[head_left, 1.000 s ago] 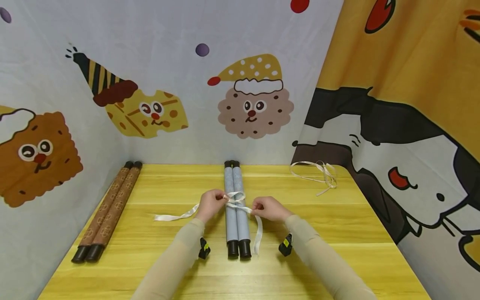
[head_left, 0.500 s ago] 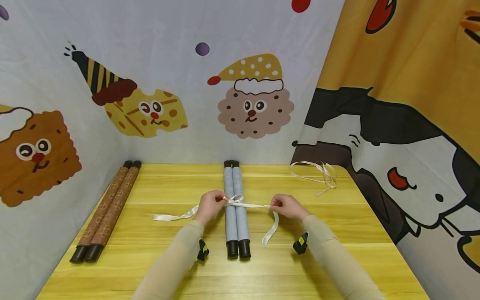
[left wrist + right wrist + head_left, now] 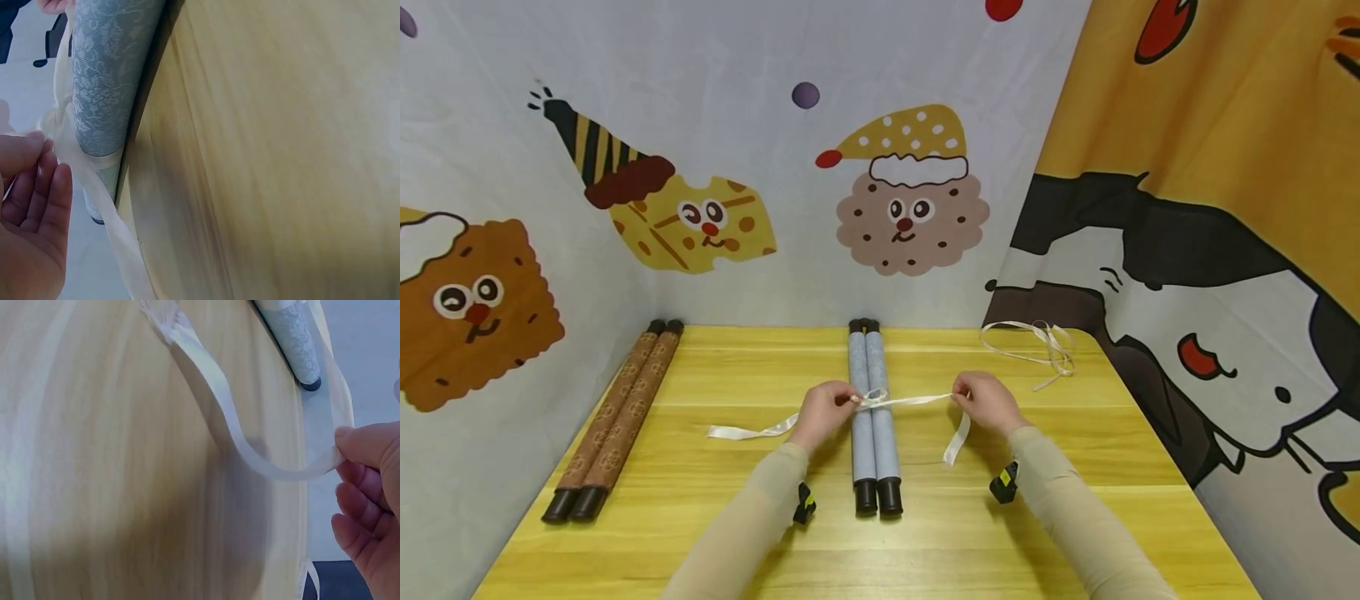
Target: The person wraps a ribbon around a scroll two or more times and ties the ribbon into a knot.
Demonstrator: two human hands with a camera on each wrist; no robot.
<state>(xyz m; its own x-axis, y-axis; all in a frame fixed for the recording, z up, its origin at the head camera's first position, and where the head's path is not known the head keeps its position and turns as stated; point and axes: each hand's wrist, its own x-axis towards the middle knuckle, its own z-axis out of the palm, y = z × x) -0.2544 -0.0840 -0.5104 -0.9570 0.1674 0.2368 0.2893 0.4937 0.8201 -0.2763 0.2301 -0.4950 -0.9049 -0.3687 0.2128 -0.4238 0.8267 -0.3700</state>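
A pair of light blue, floral-patterned scrolls (image 3: 886, 446) with dark end knobs lies side by side at mid-table. White ribbon (image 3: 925, 400) goes around them, with a small loop on top. My left hand (image 3: 824, 414) pinches the ribbon at the knot, just left of the loop; one tail trails left on the table. To the right of the scrolls, my right hand (image 3: 988, 402) pinches the other length between thumb and forefinger. That stretch runs straight from knot to fingers, and its frayed end hangs below, as the right wrist view also shows.
Two brown patterned scrolls (image 3: 617, 417) with dark ends lie along the table's left side. A loose thin ribbon (image 3: 1048, 350) is heaped at the back right. A cartoon-printed cloth (image 3: 737, 292) hangs behind the wooden table (image 3: 760, 533).
My right hand has moved right and slightly away from me, drawing the ribbon straight. The loop on the scrolls has shrunk. My left hand has stayed nearly in place.
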